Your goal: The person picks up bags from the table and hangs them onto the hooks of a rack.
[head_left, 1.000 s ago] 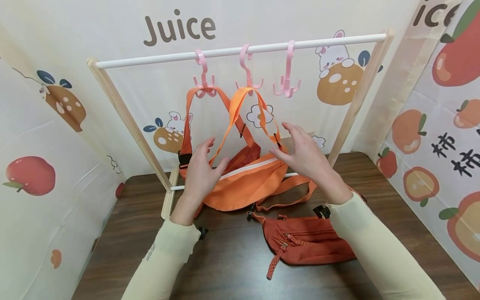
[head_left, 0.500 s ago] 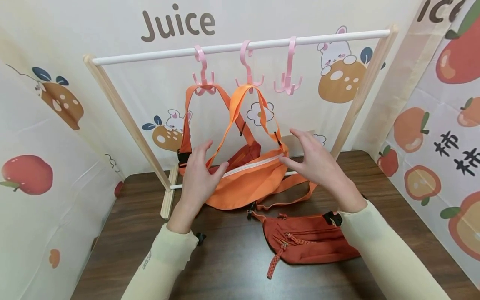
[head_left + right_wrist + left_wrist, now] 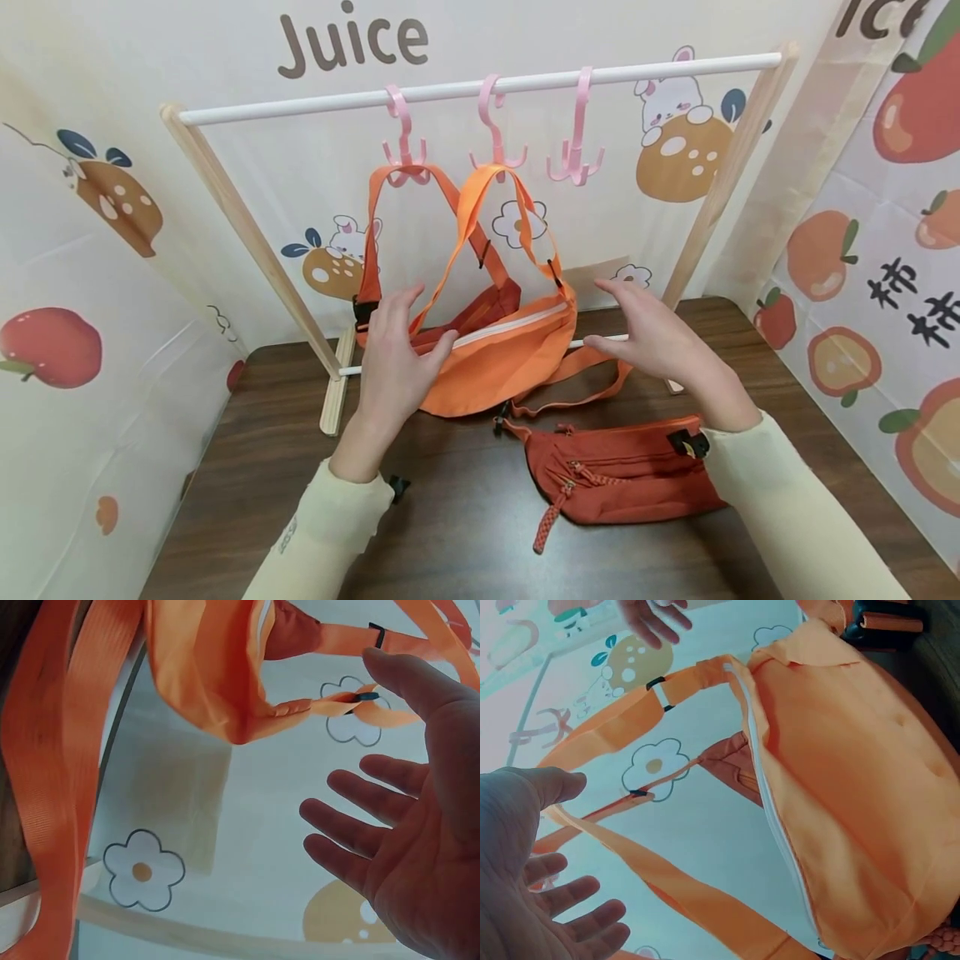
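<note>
A bright orange waist pack (image 3: 498, 358) with a white zipper hangs by its strap (image 3: 468, 208) from the middle pink hook (image 3: 491, 125). Behind it, a rust-coloured waist pack (image 3: 495, 304) hangs from the left pink hook (image 3: 403, 125). My left hand (image 3: 393, 358) overlaps the orange pack's left end in the head view, fingers spread, holding nothing. To the right of the pack, my right hand (image 3: 667, 337) is held apart from it, thumb and fingers extended. The right wrist view shows that palm (image 3: 435, 847) bare, near the strap's black slider (image 3: 365, 697).
A rust-red waist pack (image 3: 622, 479) with braided zipper pulls lies on the dark wooden table (image 3: 457, 533) at the front right. The rack has a white top rail (image 3: 300, 104) and wooden legs. A third pink hook (image 3: 576, 142) hangs at right with nothing on it.
My right hand has drawn away from the orange pack, to the right and down. My left hand has shifted slightly left. The orange pack keeps hanging in place.
</note>
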`<state>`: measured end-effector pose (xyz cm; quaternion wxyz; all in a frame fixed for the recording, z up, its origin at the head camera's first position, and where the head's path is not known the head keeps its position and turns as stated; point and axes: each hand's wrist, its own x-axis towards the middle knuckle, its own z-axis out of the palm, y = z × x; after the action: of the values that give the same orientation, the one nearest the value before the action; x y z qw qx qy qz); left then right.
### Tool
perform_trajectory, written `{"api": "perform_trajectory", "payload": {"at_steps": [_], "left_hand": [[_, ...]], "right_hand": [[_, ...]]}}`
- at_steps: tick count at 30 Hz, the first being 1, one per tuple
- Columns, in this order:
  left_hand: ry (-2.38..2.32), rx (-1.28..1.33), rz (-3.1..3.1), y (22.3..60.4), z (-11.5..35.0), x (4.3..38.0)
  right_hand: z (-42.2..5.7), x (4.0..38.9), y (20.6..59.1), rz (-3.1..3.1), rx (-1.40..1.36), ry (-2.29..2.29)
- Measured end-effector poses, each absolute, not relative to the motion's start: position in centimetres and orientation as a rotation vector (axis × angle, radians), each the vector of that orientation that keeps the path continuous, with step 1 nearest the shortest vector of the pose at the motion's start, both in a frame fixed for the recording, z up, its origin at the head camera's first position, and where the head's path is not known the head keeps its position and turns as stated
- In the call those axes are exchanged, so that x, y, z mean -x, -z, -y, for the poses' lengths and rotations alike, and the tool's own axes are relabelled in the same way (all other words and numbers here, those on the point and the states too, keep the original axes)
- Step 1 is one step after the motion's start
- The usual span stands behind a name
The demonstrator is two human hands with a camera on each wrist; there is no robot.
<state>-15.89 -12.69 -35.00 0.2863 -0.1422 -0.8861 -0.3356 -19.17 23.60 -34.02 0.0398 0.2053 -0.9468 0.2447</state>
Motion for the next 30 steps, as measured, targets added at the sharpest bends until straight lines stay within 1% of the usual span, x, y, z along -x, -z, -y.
{"api": "perform_trajectory", "payload": {"at_steps": [9,20,30], "left_hand": [[0.880,0.450,2.339,35.9,12.4,15.1],[0.893,0.533,2.396,37.9,11.3,14.2],[0.917,0.596,2.539,39.8,9.8,14.2]], "right_hand": [[-25.1,19.3,35.3,2.954,-0.680,-0.653],[-26.4,20.0,37.4,3.088,-0.636,-0.622],[-27.2,20.7,39.7,3.134,-0.619,-0.552]]}}
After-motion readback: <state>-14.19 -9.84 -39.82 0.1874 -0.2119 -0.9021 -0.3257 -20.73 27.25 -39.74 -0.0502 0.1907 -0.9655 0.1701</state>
